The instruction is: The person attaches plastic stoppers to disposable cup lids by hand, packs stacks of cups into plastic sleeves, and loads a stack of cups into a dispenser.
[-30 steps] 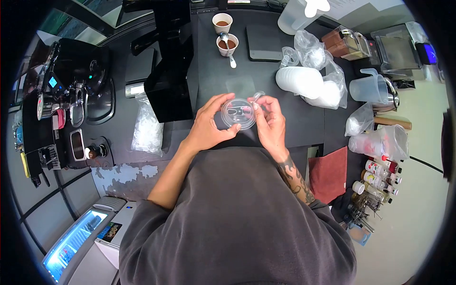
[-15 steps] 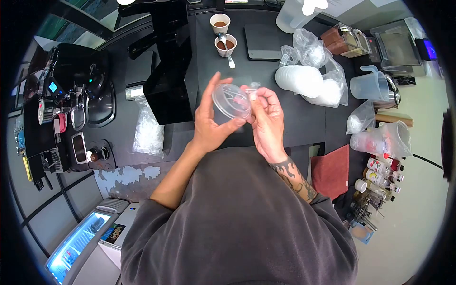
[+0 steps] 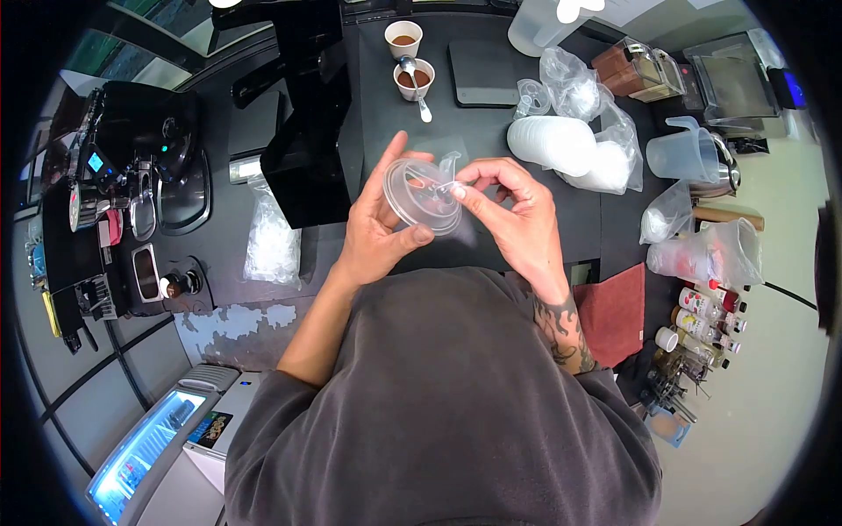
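A clear plastic lid (image 3: 423, 196) rests in my left hand (image 3: 379, 226), its rim held between thumb and fingers. My right hand (image 3: 513, 215) pinches a small clear piece (image 3: 449, 167) at the lid's right edge with thumb and forefinger. Beyond my hands stand two paper cups with brown contents, one (image 3: 403, 39) farther back and one (image 3: 413, 80) nearer, a spoon (image 3: 423, 107) lying across the nearer one. Right of the cups is a flat black scale (image 3: 483, 74).
Stacked white lids (image 3: 551, 145) and plastic bags (image 3: 574, 92) lie to the right, near a clear jug (image 3: 680, 155). A black stand (image 3: 309, 167) rises left of my hands, beside a plastic bag (image 3: 272, 237). A reddish cloth (image 3: 612, 317) lies at the right.
My right hand has moved right and turned, and its sleeve end and tattooed forearm shifted right. The small clear piece now stands up at the lid's edge. My left hand moved slightly left.
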`<act>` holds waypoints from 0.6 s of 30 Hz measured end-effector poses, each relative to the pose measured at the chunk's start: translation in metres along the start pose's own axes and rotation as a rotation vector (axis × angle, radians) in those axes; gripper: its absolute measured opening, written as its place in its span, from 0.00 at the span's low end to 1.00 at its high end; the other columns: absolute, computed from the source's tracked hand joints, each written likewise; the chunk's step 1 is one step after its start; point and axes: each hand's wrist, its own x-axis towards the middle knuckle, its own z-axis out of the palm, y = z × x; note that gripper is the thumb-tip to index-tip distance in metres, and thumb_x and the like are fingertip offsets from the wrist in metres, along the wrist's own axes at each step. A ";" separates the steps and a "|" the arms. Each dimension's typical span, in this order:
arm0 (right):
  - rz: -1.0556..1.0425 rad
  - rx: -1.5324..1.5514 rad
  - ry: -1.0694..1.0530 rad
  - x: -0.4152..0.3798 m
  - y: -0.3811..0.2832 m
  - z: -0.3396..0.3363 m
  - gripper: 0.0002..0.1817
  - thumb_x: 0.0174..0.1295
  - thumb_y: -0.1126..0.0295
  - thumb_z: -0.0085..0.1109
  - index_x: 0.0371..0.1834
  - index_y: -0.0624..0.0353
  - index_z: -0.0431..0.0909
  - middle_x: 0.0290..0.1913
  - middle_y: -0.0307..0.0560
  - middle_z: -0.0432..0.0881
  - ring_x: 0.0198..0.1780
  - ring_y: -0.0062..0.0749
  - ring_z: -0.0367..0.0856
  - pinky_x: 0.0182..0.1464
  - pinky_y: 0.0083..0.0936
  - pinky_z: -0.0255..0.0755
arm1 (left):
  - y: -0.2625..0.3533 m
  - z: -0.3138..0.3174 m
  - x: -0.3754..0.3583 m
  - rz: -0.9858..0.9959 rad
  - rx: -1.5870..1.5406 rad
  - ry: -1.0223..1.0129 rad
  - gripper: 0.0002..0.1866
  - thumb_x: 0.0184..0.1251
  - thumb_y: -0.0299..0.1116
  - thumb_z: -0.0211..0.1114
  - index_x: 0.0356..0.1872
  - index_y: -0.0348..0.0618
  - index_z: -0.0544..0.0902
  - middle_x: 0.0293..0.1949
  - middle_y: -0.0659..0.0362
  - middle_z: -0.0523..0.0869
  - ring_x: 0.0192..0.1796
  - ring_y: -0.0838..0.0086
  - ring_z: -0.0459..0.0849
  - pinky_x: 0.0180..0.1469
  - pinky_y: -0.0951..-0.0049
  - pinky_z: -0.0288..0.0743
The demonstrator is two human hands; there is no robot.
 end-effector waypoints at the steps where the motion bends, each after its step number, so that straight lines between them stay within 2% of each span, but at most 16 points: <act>1: 0.012 0.045 0.019 0.000 0.004 0.000 0.07 0.63 0.75 0.74 0.43 0.60 0.89 0.42 0.39 0.88 0.38 0.18 0.79 0.41 0.20 0.74 | 0.001 0.001 0.000 0.005 0.002 -0.003 0.63 0.57 0.38 0.86 0.86 0.37 0.49 0.75 0.48 0.69 0.73 0.66 0.75 0.75 0.63 0.71; 5: -0.072 0.088 0.047 -0.002 0.006 0.004 0.08 0.62 0.77 0.75 0.43 0.61 0.89 0.40 0.40 0.87 0.35 0.19 0.77 0.39 0.21 0.73 | 0.005 0.004 -0.001 0.020 0.003 -0.013 0.64 0.55 0.37 0.87 0.86 0.37 0.49 0.75 0.48 0.69 0.73 0.66 0.75 0.75 0.63 0.71; 11: -0.140 -0.089 0.003 -0.003 -0.002 -0.002 0.06 0.60 0.77 0.75 0.40 0.62 0.90 0.34 0.40 0.83 0.33 0.20 0.78 0.36 0.22 0.73 | 0.005 0.003 -0.002 0.039 0.008 -0.037 0.65 0.52 0.34 0.88 0.86 0.39 0.50 0.75 0.48 0.69 0.72 0.67 0.75 0.74 0.63 0.71; 18: -0.181 -0.125 -0.091 -0.001 -0.012 -0.011 0.07 0.60 0.76 0.76 0.39 0.64 0.89 0.34 0.42 0.84 0.32 0.24 0.80 0.36 0.24 0.74 | 0.002 0.002 -0.003 0.064 0.043 -0.036 0.65 0.52 0.34 0.89 0.86 0.39 0.51 0.75 0.48 0.69 0.70 0.68 0.75 0.73 0.64 0.72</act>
